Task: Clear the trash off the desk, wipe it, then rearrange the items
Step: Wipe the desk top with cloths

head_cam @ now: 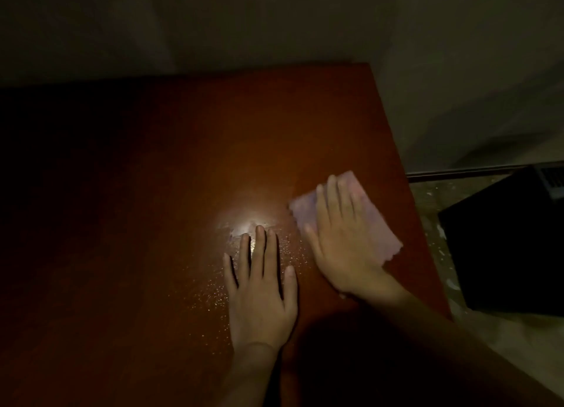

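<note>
Head view, dim: right hand [345,238] flat on pinkish cloth [370,223]; left hand [262,290] spread flat – holding nothing – on desk [152,193].

Showed a desk [171,168] of reddish-brown wood-look finish, smooth and glossy, with bright glare and glittering specks near the middle. Included a soft, matt pinkish cloth [381,228], ragged at its near right edge, and a plain matt wall [244,22] at the far side.
</note>
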The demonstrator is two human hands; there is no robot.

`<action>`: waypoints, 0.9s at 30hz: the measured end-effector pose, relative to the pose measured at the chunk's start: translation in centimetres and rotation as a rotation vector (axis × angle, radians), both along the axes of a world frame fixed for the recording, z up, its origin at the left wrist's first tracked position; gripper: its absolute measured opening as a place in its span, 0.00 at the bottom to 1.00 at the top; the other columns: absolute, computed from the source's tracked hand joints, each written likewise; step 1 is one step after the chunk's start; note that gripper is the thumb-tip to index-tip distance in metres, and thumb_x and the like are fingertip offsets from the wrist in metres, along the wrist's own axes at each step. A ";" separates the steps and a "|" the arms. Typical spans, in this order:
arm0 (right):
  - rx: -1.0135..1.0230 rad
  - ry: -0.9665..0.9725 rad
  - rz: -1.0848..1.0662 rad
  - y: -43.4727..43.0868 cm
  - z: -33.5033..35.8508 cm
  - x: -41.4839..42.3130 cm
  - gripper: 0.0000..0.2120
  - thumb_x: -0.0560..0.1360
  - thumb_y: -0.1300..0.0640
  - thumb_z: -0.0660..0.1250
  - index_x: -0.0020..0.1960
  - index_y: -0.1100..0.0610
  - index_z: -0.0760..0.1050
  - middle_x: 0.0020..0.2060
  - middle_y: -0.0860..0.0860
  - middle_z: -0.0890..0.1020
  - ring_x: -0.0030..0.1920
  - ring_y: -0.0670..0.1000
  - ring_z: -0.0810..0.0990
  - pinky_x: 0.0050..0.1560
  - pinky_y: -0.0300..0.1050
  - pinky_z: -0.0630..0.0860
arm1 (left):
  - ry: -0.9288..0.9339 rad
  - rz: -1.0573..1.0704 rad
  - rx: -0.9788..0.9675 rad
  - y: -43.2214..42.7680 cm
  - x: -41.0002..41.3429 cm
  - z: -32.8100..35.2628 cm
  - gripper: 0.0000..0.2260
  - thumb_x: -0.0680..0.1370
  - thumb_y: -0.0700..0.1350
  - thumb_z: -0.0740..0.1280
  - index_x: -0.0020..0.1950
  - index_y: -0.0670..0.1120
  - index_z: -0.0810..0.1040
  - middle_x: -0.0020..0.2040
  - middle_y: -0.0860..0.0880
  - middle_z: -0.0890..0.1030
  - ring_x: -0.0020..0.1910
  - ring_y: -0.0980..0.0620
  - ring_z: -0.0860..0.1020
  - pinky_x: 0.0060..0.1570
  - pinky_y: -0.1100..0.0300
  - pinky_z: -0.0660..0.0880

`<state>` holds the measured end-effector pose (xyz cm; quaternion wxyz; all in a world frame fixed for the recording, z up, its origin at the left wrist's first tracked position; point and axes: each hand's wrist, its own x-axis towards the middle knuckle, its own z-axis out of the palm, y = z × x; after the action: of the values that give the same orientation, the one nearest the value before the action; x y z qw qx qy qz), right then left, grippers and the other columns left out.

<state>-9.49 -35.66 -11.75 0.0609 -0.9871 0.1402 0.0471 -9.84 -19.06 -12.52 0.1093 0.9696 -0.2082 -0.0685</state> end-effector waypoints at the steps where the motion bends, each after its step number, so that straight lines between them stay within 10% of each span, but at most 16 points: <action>1: -0.016 0.018 0.029 0.1 0.0 -2.4 0.32 0.80 0.43 0.39 0.76 0.64 0.50 0.75 0.63 0.51 0.76 0.61 0.47 0.74 0.57 0.45 | 0.002 -0.003 0.008 0.1 0.0 -0.1 0.28 0.82 0.59 0.41 0.78 0.47 0.56 0.78 0.49 0.56 0.78 0.49 0.50 0.73 0.45 0.45; 6: -0.100 0.108 -0.001 -3.6 0.0 -7.5 0.33 0.80 0.43 0.34 0.76 0.63 0.50 0.75 0.62 0.51 0.76 0.61 0.47 0.74 0.59 0.49 | -0.013 -0.004 -0.002 -0.1 0.0 -0.4 0.27 0.82 0.58 0.44 0.78 0.48 0.55 0.79 0.49 0.55 0.78 0.49 0.50 0.72 0.44 0.46; 14: 0.041 -0.030 -0.249 -3.2 -0.2 8.6 0.32 0.80 0.42 0.37 0.76 0.62 0.38 0.76 0.61 0.39 0.76 0.59 0.37 0.75 0.55 0.35 | -0.057 0.007 -0.106 -0.1 -0.2 -0.5 0.27 0.83 0.59 0.41 0.78 0.48 0.54 0.78 0.48 0.57 0.77 0.50 0.51 0.72 0.45 0.45; 21: -0.062 -0.074 0.076 -0.6 0.0 -5.8 0.31 0.81 0.43 0.39 0.76 0.62 0.49 0.76 0.60 0.50 0.77 0.57 0.46 0.73 0.54 0.44 | -0.067 0.019 -0.072 -0.3 -0.1 -0.1 0.27 0.82 0.60 0.41 0.79 0.48 0.50 0.78 0.49 0.53 0.77 0.53 0.46 0.73 0.46 0.41; 27: 0.017 -0.069 -0.225 -0.6 -0.5 -0.9 0.36 0.75 0.41 0.29 0.77 0.62 0.41 0.76 0.60 0.42 0.76 0.58 0.39 0.75 0.55 0.37 | -0.051 0.032 -0.122 -0.2 -0.3 0.2 0.28 0.81 0.61 0.40 0.78 0.51 0.42 0.79 0.53 0.46 0.77 0.54 0.41 0.74 0.49 0.35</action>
<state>-10.40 -36.30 -12.26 0.0789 -0.9656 0.2475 0.0072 -10.14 -19.26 -12.35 0.1637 0.9658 -0.1990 -0.0290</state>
